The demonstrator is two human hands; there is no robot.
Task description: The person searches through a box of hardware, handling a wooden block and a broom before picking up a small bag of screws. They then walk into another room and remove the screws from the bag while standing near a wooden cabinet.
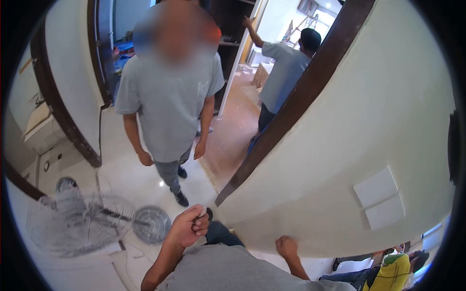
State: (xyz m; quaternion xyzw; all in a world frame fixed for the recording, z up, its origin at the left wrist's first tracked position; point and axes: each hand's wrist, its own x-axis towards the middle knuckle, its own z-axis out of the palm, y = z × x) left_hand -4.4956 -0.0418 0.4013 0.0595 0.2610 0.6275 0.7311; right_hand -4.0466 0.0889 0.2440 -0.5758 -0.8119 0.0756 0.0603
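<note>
One pale wall (378,121) fills the right side. At least three other people show: a facing person (170,111) in grey, a second person (286,68) in grey by the doorway, and a person in yellow (393,272) at lower right. One wire-guarded fan (80,223) stands left, and two white plates (376,186) sit on the wall. The right grip (287,246) is curled closed; its contents I cannot tell. The left grip (188,227) is closed on one small, pale object (202,211), blurred, at its fingertips.
</note>
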